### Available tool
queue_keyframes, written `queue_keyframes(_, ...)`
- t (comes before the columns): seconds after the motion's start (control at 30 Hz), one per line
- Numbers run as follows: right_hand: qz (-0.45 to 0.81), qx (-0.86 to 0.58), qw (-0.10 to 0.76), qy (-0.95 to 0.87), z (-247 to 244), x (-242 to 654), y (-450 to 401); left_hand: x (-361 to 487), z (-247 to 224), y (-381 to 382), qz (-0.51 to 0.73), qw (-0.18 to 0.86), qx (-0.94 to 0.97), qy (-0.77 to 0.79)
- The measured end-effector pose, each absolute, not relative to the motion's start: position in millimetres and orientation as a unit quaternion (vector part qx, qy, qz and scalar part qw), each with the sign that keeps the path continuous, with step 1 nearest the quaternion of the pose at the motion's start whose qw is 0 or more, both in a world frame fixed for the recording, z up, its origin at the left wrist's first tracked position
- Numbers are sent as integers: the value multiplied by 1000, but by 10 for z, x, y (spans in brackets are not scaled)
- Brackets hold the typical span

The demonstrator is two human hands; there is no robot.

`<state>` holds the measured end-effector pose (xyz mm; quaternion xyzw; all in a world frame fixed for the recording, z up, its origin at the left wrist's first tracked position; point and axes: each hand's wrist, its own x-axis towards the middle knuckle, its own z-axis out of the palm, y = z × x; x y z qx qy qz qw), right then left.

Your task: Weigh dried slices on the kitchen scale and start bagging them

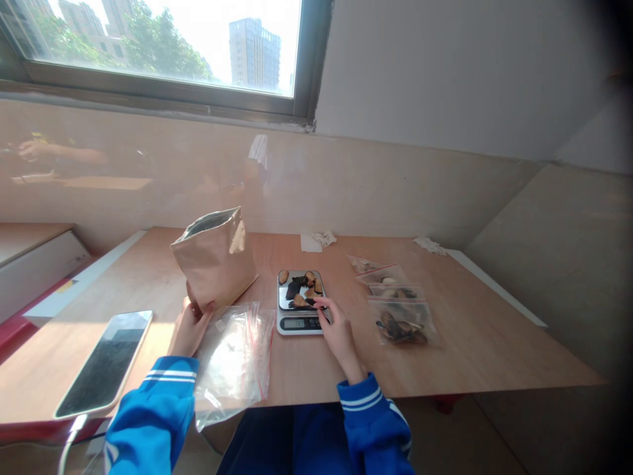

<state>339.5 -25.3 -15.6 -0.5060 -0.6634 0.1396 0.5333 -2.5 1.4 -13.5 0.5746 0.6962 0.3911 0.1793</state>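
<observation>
My left hand [190,325] grips the lower left corner of a brown kraft paper bag [217,264], which stands tilted with its top open. Beside that hand lies a stack of clear zip bags [230,369] with red seal lines. My right hand [339,330] is at the right edge of a small digital scale [285,323], its fingertips drawn together over the pan. Dried brown and black pieces [297,287], like slices of mushroom, lie on the pan. Whatever is between the right fingertips is too small to make out.
Right of the scale, filled zip bags [403,320] of similar pieces overlap in a row. A phone [106,363] with a white cable [72,442] lies at the left. Crumpled tissue [324,239] and another scrap [429,246] rest along the table's back edge, by the wall.
</observation>
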Motion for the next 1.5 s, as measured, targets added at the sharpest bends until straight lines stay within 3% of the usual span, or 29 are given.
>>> queue_keyframes(0.37,62,-512,539,-666,-170,3438,-309,-2,-119,-20,424,205,553,688)
queue_keyframes(0.57,41,-524,504,-685,-199,3435,-363,9,-127,-4,487,141,580,637)
queue_keyframes(0.8,46,-517,488,-701,-200,3401,-356,-15,-88,-17,436,145,541,705)
queue_keyframes(1.13,36,-550,520,-653,-199,3420,-503,-34,-114,3,463,136,535,694)
queue_keyframes(1.5,59,-567,518,-638,-208,3442,-513,257,305,-367,608,-34,519,600)
